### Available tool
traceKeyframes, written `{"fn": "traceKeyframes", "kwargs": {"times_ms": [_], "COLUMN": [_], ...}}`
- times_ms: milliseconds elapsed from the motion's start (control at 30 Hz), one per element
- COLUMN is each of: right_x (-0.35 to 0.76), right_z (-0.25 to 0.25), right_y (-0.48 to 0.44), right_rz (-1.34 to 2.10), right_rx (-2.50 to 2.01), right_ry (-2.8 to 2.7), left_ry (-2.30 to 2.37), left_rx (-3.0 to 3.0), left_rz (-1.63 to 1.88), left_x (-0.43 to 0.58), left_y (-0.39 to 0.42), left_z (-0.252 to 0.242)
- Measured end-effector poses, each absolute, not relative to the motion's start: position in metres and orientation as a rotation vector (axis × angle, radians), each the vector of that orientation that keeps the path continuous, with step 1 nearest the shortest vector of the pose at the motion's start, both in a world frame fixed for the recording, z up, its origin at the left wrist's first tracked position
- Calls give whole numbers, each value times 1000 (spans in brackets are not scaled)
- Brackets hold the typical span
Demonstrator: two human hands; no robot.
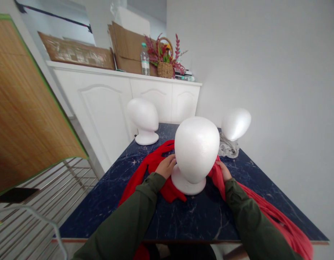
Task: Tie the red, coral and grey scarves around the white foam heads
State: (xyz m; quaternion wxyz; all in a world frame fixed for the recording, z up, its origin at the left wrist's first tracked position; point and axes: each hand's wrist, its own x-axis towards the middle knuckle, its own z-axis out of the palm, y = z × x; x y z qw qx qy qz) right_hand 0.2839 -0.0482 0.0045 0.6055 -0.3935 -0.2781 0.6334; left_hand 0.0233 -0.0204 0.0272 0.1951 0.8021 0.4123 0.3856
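A white foam mannequin head [197, 148] stands upright on its round base near the middle of the dark blue marbled table. My left hand [167, 166] is at its left side, fingers bent in against the red scarf [153, 159] by the neck; the fingertips are partly hidden behind the head. The red cloth spreads left of the base and passes behind the head. On the other side, my right hand [223, 171] grips a coral-red scarf [217, 177], whose long end trails over my forearm to the table's right corner. Whether both cloths are one piece is hidden.
A second foam head [144, 119] stands at the back left. Another foam head [235, 124], at the back right, has a grey cloth [228, 147] around its base. Left is a metal rack [74, 180]; behind stands a white cabinet [104, 104] bearing a bottle [145, 61] and flower basket [165, 69].
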Motion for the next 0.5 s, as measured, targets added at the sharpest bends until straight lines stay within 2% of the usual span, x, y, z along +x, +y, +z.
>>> {"fn": "traceKeyframes", "kwargs": {"times_ms": [67,133,500], "right_x": [284,286,285], "right_z": [6,5,0], "right_y": [-49,-49,-56], "right_rz": [1446,1400,1315], "right_rx": [-893,-859,-928], "right_ry": [-636,-658,-764], "left_ry": [955,947,1511], "left_rx": [2202,2173,1863], "left_rz": [1043,1008,842], "left_x": [31,36,9], "left_y": [-21,-21,-12], "left_z": [19,13,11]}}
